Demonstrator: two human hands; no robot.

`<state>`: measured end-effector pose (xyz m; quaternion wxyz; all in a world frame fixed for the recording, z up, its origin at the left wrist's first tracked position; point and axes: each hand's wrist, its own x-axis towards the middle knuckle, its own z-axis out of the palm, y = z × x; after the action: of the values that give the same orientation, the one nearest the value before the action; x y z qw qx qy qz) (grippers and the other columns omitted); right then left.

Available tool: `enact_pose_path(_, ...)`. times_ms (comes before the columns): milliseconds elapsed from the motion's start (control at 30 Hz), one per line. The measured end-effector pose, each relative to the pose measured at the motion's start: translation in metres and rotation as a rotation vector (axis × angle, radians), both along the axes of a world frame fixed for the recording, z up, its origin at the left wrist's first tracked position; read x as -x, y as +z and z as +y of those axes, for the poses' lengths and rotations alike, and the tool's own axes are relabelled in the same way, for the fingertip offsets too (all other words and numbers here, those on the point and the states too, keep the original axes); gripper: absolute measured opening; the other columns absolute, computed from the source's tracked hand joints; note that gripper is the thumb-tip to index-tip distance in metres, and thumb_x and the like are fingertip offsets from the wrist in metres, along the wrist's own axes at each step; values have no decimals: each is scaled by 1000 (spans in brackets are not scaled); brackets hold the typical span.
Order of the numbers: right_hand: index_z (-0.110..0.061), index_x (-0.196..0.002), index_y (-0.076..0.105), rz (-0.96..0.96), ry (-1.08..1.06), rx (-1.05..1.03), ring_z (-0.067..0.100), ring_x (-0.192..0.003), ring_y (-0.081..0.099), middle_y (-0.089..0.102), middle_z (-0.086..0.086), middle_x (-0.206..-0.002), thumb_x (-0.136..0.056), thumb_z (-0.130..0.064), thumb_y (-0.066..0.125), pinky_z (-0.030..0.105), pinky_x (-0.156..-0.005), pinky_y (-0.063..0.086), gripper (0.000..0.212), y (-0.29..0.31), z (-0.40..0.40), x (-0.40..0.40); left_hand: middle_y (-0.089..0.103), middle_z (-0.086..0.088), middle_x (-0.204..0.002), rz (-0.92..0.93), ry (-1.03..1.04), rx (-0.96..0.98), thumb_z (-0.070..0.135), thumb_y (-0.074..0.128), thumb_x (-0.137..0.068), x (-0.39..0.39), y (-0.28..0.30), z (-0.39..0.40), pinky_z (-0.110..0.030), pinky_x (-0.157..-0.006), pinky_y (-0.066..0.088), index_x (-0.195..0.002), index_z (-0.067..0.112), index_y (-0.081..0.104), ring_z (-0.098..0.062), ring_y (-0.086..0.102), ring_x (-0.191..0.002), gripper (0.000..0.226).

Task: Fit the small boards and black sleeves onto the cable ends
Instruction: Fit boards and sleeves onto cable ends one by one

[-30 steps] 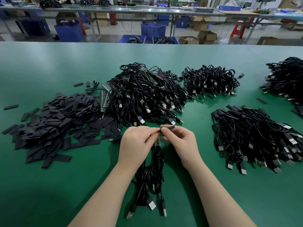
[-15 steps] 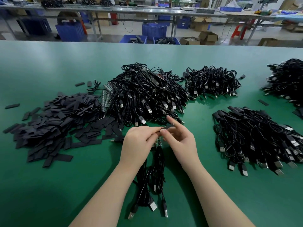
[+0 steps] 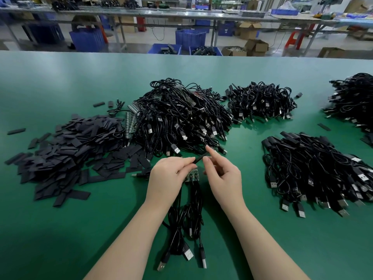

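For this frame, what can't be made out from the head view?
- Whether the sleeve is already over a board: the left hand covers its near end.
- How many boards the left hand holds: its fingers hide most of them.
- Right hand contact with the sleeve: fingertips are blurred.
- Far right cable pile: cut off by the frame edge.
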<state>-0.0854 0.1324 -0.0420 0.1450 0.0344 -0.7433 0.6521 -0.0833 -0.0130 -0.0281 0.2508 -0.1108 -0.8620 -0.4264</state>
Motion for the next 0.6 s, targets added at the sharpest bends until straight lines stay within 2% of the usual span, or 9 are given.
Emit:
enact_pose_path(133, -56, -119, 58, -19, -8, 36, 8, -69, 60, 72, -15, -87, -95, -22, 64, 22, -69, 55, 42, 0, -1, 0, 75, 6, -96, -7, -6, -17, 16, 76, -83, 0, -1, 2, -41, -87, 54, -101, 18, 78, -10, 68, -93, 18)
enact_pose_path(233, -36, -135, 57, -101, 20, 79, 9, -81, 68, 75, -11, -92, -94, -26, 67, 26, -77, 57, 43, 0, 0, 1, 74, 8, -97, 8, 5, -32, 17, 75, -84, -1, -1, 1, -41, -86, 55, -101, 18, 77, -6, 66, -94, 17)
enact_pose_path(267, -33, -129, 62, -131, 39, 53, 6, -82, 69, 75, -11, -90, -92, -28, 68, 25, -76, 55, 37, 0, 0, 2, 74, 8, -97, 26, 12, -30, 16, 75, -85, -1, -1, 0, -41, -85, 55, -101, 17, 77, -4, 65, -94, 17)
enact_pose_path(333, -28, -101, 74, -147, 74, -24, 4, -75, 67, 74, -10, -81, -90, -31, 71, 21, -70, 49, 12, 2, -1, 2, 74, 9, -97, 59, 7, 0, 12, 73, -85, -1, -1, 1, -39, -86, 54, -101, 17, 77, 1, 61, -95, 17)
enact_pose_path(367, -25, -89, 76, -141, 89, -37, 4, -68, 62, 71, -11, -74, -90, -32, 71, 19, -66, 46, 8, 3, -1, 2, 74, 10, -97, 68, 2, 25, 11, 72, -85, -1, -1, 2, -37, -87, 53, -101, 18, 77, 3, 59, -96, 18)
enact_pose_path(433, -22, -74, 73, -134, 108, -24, 5, -57, 48, 58, -12, -60, -90, -31, 71, 16, -56, 38, 18, 4, 0, 2, 74, 11, -98, 75, 1, 64, 10, 72, -84, -1, -1, 3, -35, -88, 51, -102, 19, 77, 2, 57, -99, 21)
enact_pose_path(500, -20, -69, 70, -137, 123, -5, 5, -55, 41, 51, -8, -57, -91, -28, 70, 17, -52, 34, 24, 6, 3, 2, 73, 12, -99, 47, -6, 59, 11, 73, -83, 0, -1, 3, -34, -89, 51, -106, 22, 76, 0, 58, -99, 25)
enact_pose_path(600, -15, -71, 70, -142, 90, 23, 8, -58, 47, 57, 9, -61, -92, -22, 68, 18, -55, 38, 22, 7, 4, 3, 73, 11, -102, -6, -54, 61, 13, 75, -81, 1, -1, 2, -39, -89, 52, -112, 21, 73, -2, 64, -95, 32)
